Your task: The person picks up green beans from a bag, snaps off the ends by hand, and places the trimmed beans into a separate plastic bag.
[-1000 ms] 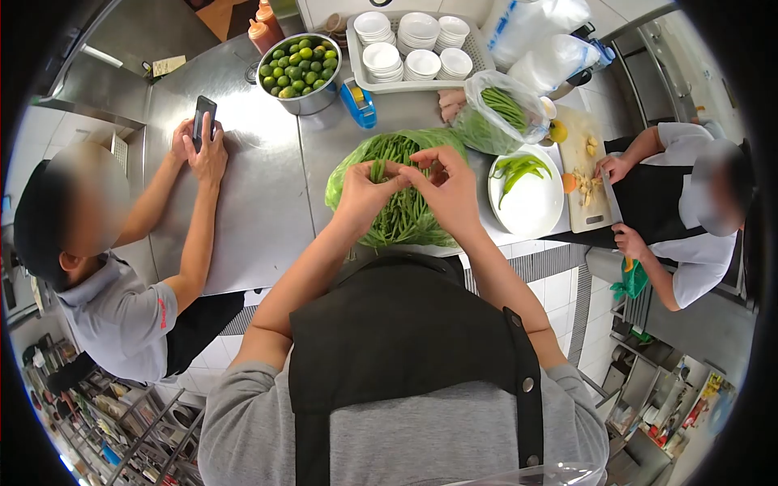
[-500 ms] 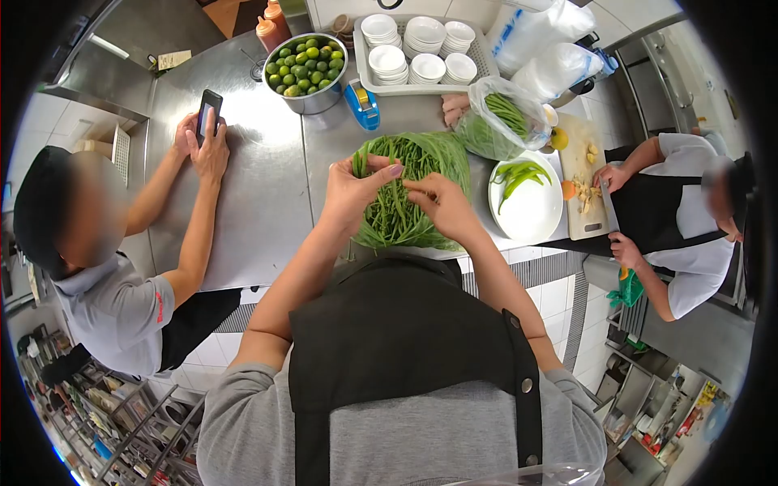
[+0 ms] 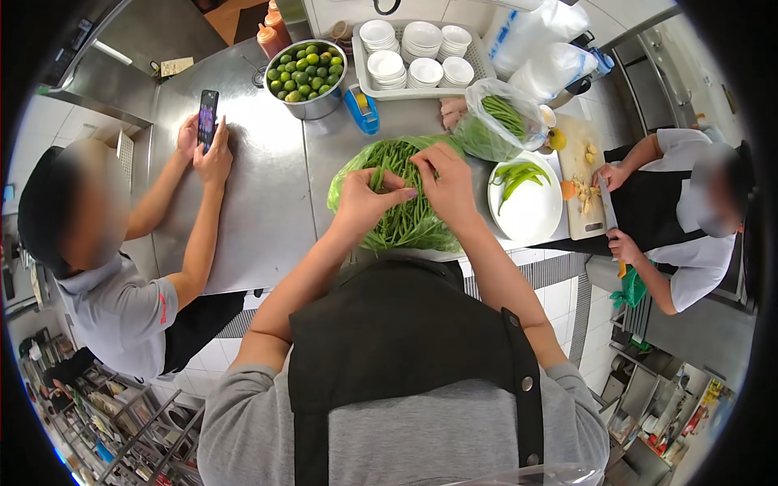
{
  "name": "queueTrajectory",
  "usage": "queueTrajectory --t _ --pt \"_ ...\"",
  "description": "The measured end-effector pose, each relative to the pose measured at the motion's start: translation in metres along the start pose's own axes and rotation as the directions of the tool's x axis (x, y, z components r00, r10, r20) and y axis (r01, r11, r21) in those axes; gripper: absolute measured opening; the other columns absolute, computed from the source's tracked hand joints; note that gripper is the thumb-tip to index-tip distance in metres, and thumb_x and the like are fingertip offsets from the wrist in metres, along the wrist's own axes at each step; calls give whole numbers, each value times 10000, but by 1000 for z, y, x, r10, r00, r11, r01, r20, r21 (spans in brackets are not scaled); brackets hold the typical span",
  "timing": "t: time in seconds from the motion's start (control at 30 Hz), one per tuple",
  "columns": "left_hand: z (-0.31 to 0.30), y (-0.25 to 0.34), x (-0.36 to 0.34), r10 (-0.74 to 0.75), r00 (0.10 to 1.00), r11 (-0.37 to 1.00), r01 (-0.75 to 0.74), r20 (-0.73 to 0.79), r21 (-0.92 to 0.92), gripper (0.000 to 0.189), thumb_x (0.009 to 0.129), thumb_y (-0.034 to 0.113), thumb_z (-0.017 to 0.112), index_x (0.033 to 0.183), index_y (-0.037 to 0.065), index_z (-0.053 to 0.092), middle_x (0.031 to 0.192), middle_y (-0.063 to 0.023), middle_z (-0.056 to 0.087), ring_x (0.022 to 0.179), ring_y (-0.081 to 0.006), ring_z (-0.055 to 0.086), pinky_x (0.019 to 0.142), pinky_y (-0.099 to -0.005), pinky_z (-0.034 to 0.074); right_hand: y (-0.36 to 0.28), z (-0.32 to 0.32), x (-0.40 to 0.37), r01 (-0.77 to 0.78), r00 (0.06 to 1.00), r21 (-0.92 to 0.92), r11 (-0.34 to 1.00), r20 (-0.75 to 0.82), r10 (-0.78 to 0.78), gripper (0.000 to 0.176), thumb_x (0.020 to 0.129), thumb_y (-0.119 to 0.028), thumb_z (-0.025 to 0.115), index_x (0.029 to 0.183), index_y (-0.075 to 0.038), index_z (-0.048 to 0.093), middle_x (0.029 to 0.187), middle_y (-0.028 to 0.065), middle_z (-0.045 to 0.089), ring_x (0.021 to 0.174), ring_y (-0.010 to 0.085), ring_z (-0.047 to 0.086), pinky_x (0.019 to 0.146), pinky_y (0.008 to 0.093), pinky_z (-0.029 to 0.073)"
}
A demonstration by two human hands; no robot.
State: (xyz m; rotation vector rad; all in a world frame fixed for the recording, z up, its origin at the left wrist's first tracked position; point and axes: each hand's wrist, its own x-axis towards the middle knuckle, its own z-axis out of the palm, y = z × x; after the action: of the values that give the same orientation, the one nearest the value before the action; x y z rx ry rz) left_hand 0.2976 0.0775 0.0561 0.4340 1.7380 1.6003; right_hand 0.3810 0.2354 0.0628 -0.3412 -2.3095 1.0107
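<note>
A heap of green beans point(image 3: 399, 230) lies in an open, thin plastic bag point(image 3: 339, 185) on the steel counter in front of me. Over its left side, my left hand point(image 3: 365, 200) is closed around a few green beans whose ends stick up past the fingers. My right hand point(image 3: 450, 183) hovers over the right side, fingertips pinched together; whatever lies between them is too small to make out. Right of the heap sit a white bowl point(image 3: 531, 212) with long green peppers point(image 3: 519, 176) and a clear bag of more green beans point(image 3: 501, 117).
Behind the beans stand a pot of limes point(image 3: 314, 105), a blue tape dispenser point(image 3: 362, 112) and a tray point(image 3: 478, 91) of stacked white dishes. At left a person holds a phone point(image 3: 207, 117). At right another person holds a knife point(image 3: 608, 202) by a cutting board point(image 3: 585, 223).
My right hand has moved up and right, away from my left hand's fingertips. My left hand has turned and lowered slightly with its beans. The person at left has shifted their grip on the phone.
</note>
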Motion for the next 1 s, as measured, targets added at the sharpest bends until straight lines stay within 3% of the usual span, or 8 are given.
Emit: queueTrajectory --t 0.1,0.2,0.3,0.37,0.5,0.7,0.8,1.0 --pt "2 10 -5 -9 1000 996 9 -8 -88 148 820 40 834 886 -13 713 763 -26 694 609 -50 568 547 -221 455 23 0 -10 -58 984 -130 990 160 79 188 918 -164 701 819 -7 672 766 158 588 712 383 567 639 408 468" --pt "-4 26 -8 -82 996 951 70 -29 -301 150 848 83 822 904 2 708 713 8 651 537 -21 471 485 -204 356 17 -9 -20 -130 832 -411 902 450 325 228 977 -230 647 934 -12 699 788 131 612 717 291 599 661 356 474" --pt "-24 23 9 -162 986 804 114 -31 -584 172 878 115 805 950 16 684 650 65 535 492 -8 323 461 -212 225 22 -4 -33 -553 766 209 807 508 393 271 1006 -263 624 1025 -8 714 812 91 634 730 174 602 682 311 480" --pt "-35 16 21 -171 985 722 112 -19 -682 174 891 115 793 965 21 666 629 78 489 487 -10 308 460 -213 229 12 -6 -35 -581 772 402 707 547 323 258 1004 -230 642 1015 18 713 842 34 640 747 112 584 684 278 473" --pt "-41 16 26 -188 982 681 120 -13 -722 144 950 144 732 972 45 630 691 78 497 483 -2 300 441 -203 232 -17 1 -37 -462 861 516 722 455 226 193 958 -194 703 1011 -10 730 808 51 628 725 114 565 669 288 477" --pt "-32 17 20 -122 976 739 -32 -180 -673 120 955 129 726 966 45 641 748 51 558 499 4 314 449 -193 227 -24 12 -25 -255 931 339 906 339 136 123 891 -107 733 860 1 684 745 53 585 664 136 528 623 308 438" --pt "-25 17 11 -26 963 778 -149 -269 -610 123 908 72 765 966 28 666 790 14 621 524 -9 346 468 -213 231 -13 19 -19 -398 902 262 879 289 322 145 866 -90 733 811 22 660 706 81 570 624 174 529 602 328 423" --pt "-24 0 16 46 943 765 -246 -331 -596 76 942 66 724 980 60 658 887 -31 663 556 -12 377 489 -196 276 4 27 -1 -265 937 31 964 242 250 207 843 -139 735 772 30 640 731 150 621 618 289 572 604 405 440"
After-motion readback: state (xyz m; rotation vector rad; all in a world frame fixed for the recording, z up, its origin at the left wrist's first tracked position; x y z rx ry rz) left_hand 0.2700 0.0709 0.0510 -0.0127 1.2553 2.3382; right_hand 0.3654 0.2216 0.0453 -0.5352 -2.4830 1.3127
